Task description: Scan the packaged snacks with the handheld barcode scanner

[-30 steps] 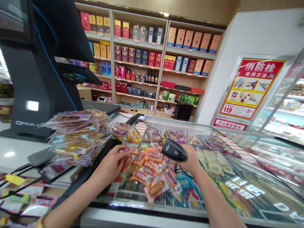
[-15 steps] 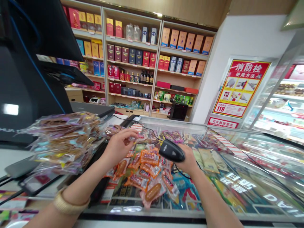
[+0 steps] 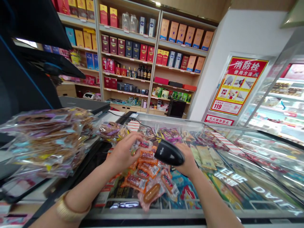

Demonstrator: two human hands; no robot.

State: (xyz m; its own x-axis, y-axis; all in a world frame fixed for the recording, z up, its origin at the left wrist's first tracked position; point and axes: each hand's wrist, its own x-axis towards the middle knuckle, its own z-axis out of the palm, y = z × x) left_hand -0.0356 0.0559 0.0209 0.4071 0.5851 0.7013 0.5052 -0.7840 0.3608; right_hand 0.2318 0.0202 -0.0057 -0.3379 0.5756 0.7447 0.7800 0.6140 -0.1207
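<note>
My right hand (image 3: pixel 186 158) is wrapped round a black barcode scanner (image 3: pixel 169 152), its head pointing left over the counter. My left hand (image 3: pixel 125 150), with curled fingers, has a small wrapped sausage (image 3: pixel 145 144) at its fingertips, just left of the scanner; the grip is partly hidden. Below both hands several sausages in orange-and-clear wrappers (image 3: pixel 136 182) lie in a loose pile on the glass top. At the pile's front is one in a clear pinkish wrapper (image 3: pixel 152 193).
Left of my left arm stands a tall stack of clear bags of flat brown food (image 3: pixel 47 139); more such packs (image 3: pixel 110 129) lie behind my left hand. A dark checkout terminal (image 3: pixel 21 76) rises at the far left. The scanner's cable (image 3: pixel 140 122) runs back across the glass-topped freezer (image 3: pixel 237 152).
My left hand and the wrapped sausage at its fingertips have moved slightly right and down, nearer the scanner. The scanner has shifted slightly left in view; the whole view has turned a little right.
</note>
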